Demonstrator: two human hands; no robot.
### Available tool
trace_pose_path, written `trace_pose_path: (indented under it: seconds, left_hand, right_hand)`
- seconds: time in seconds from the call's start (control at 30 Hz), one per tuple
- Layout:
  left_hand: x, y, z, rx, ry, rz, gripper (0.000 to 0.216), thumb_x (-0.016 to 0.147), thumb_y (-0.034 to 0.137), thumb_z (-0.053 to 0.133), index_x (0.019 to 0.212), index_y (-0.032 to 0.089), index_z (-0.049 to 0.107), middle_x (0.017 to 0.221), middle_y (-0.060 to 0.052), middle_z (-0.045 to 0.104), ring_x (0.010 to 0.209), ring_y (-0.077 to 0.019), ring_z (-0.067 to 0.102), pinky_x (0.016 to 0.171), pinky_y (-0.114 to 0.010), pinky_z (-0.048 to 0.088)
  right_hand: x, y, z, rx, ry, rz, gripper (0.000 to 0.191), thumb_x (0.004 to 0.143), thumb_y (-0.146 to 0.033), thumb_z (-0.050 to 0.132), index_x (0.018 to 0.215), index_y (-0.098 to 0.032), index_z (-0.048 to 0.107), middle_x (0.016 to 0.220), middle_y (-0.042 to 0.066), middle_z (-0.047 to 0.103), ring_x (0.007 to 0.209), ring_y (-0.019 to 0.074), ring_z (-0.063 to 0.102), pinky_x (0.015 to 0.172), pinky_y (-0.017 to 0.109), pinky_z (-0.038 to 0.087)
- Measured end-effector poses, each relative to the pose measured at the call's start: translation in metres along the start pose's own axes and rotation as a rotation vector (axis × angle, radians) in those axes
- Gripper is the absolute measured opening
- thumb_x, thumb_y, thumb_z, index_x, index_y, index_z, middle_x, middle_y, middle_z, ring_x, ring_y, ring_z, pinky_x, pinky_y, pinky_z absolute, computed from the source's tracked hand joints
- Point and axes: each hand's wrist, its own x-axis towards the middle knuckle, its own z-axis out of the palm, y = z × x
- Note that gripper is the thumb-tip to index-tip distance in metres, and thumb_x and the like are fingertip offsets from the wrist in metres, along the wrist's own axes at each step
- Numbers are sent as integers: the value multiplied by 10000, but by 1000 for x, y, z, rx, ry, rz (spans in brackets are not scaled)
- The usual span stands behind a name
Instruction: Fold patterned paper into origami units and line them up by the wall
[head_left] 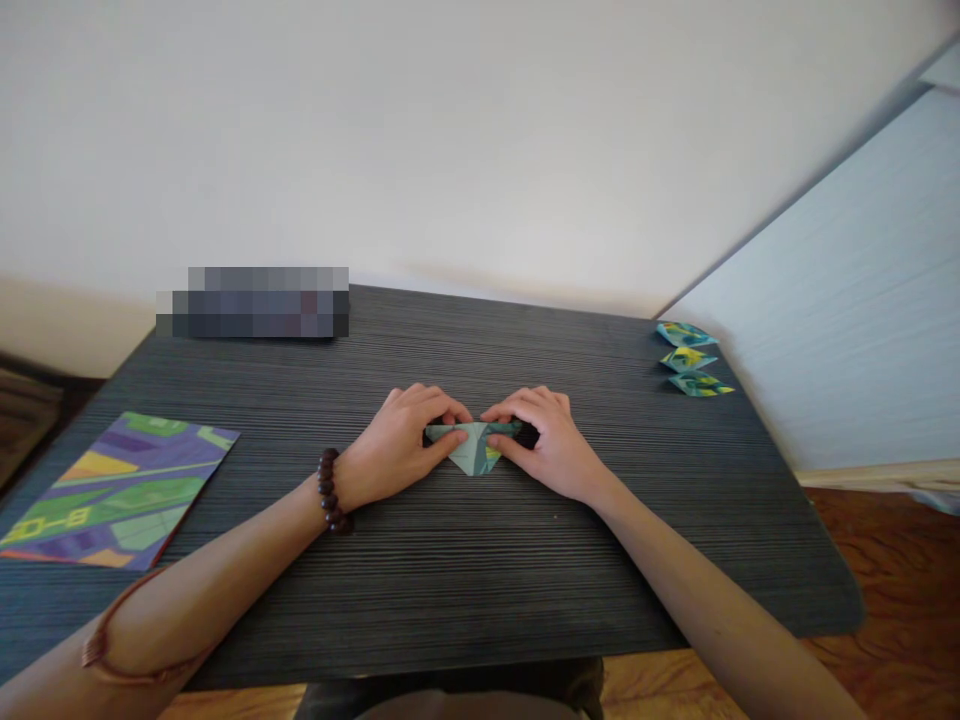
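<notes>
A: Which way does our folded paper (474,458) point?

B: We see one tip point down, toward us. Its long way goes left to right, like a wide triangle with the flat side at the back.

A: Where do we see it?

B: In the middle of the dark desk (480,590), between our two hands. Our left hand (397,435) pinches its left side and our right hand (555,440) pinches its right side. The fingers of both are closed tight on it.

A: What can we not see well?

B: Our fingers cover parts of both sides. Big blurry squares (259,305) hide something at the back left. Our arms get cut off at the bottom. We cannot read the letters on the bright sheet (124,490) at our left.

A: What does the folded paper look like?

B: It is pale green in front, darker green at the ends, with a bit of yellow near our right thumb. We see crease lines down it.
</notes>
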Motion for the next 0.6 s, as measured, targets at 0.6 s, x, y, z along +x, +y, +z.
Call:
trace_pose_path:
  seconds: [0.6]
  left_hand:
    - [1, -8, -10, -13, -146, 89, 169, 825, 351, 555, 910, 213, 603, 723, 18, 534, 785, -162, 480, 751, -289, 352]
  right_hand:
    - [1, 1, 1, 62, -46, -50, 128, 826, -336, 617, 929, -280, 668, 832, -11, 631, 831, 155, 530, 789, 326, 293]
